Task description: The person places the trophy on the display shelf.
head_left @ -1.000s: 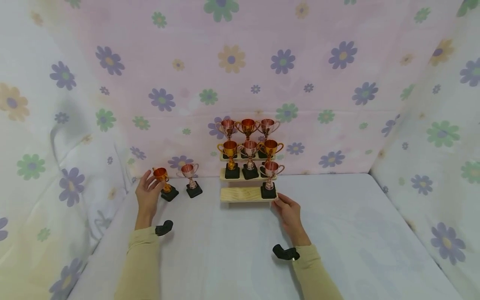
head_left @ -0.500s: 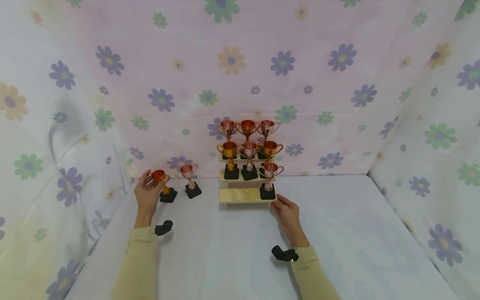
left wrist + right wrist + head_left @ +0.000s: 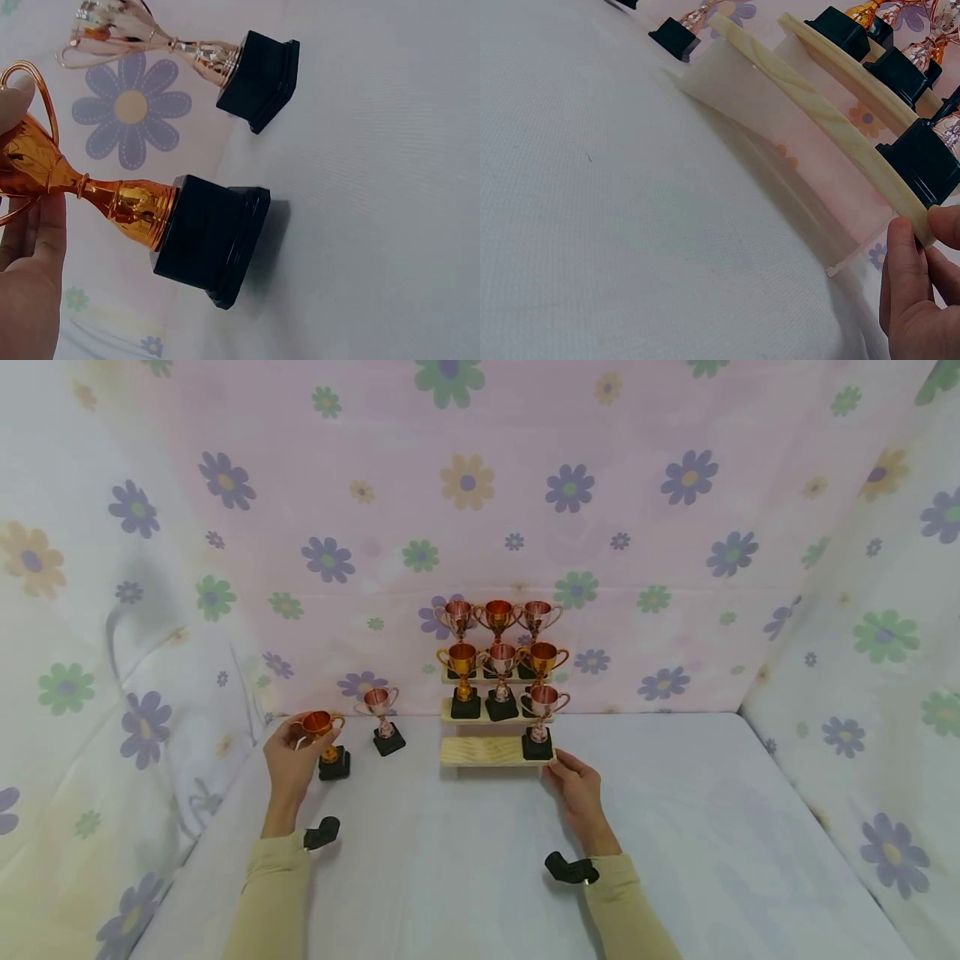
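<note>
On the left of the head view, my left hand (image 3: 287,772) holds a gold trophy (image 3: 135,206) by its cup, thumb and fingers on opposite sides. Its black base (image 3: 334,763) sits close over the white cloth, a shadow beside it in the left wrist view. Just right of it stands a rose-gold trophy (image 3: 381,714). My right hand (image 3: 579,789) pinches the right front corner of a three-tier wooden shelf (image 3: 480,750), thumb on top and fingers at the edge. Near that thumb, another rose-gold trophy (image 3: 538,722) stands on the lowest plank's right end.
Several gold and rose-gold trophies (image 3: 501,668) fill the upper two tiers. Translucent side panels (image 3: 727,90) support the planks. Flower-printed cloth (image 3: 465,527) forms a wall behind and at both sides. Each wrist wears a black camera mount (image 3: 572,868).
My left hand has taken the gold trophy by the cup, straightened it from a tilt and drawn it a little towards me. The right hand keeps its place on the shelf corner.
</note>
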Motion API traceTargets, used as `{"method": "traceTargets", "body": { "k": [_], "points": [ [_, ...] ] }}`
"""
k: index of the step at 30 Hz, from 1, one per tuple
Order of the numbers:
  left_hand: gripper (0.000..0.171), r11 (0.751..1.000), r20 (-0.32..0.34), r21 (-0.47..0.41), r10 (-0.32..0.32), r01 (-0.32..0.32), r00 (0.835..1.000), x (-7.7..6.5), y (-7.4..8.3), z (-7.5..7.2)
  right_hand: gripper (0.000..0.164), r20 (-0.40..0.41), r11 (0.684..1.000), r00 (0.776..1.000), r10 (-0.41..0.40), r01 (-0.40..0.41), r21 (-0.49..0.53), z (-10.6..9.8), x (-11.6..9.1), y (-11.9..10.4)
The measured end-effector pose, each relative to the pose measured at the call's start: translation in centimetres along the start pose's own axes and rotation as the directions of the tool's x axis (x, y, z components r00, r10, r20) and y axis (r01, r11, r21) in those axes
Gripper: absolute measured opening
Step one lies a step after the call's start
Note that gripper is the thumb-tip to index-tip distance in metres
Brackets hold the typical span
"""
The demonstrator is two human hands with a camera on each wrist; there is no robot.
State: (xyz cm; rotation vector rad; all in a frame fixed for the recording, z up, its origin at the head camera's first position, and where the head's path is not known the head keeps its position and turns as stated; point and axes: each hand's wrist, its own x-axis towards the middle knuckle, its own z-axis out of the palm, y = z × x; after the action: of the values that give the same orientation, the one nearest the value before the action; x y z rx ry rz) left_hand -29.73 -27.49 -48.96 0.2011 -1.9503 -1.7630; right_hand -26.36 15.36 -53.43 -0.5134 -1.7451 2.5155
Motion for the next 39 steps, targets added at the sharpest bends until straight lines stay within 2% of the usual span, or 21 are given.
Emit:
{"method": "traceTargets", "body": {
  "k": [5,10,15,21,29,39],
  "points": [
    [0.042,0.996,0.020,0.078,0.052,-0.054,0.998,-1.5,1.2,0.1,0.044,-0.010,1.000,1.000,0.005,-0.005,-0.004,-0.1,0.1,0.0],
    [0.041,0.983,0.083,0.148,0.098,-0.109,0.992,-2.8,3.2,0.8,0.044,-0.009,1.000,1.000,0.000,0.000,-0.001,-0.1,0.2,0.0],
    [0.042,0.983,0.135,0.130,0.115,-0.132,0.984,-4.0,4.7,1.7,0.044,-0.010,1.000,1.000,0.006,-0.006,0.001,-0.1,0.2,0.0],
    [0.041,0.985,0.181,0.064,0.147,-0.161,0.972,-5.3,5.1,3.2,0.044,-0.009,1.000,1.000,0.006,-0.006,0.000,0.0,0.1,-0.1],
    [0.048,0.982,0.271,-0.046,0.187,-0.182,0.944,-7.7,5.1,6.8,0.042,-0.026,1.000,1.000,-0.008,0.007,-0.016,0.1,0.2,0.1],
    [0.046,0.980,0.343,-0.120,0.193,-0.161,0.919,-10.0,6.6,13.1,0.043,-0.020,1.000,1.000,0.003,-0.003,-0.003,0.0,0.3,0.1]
  ]
}}
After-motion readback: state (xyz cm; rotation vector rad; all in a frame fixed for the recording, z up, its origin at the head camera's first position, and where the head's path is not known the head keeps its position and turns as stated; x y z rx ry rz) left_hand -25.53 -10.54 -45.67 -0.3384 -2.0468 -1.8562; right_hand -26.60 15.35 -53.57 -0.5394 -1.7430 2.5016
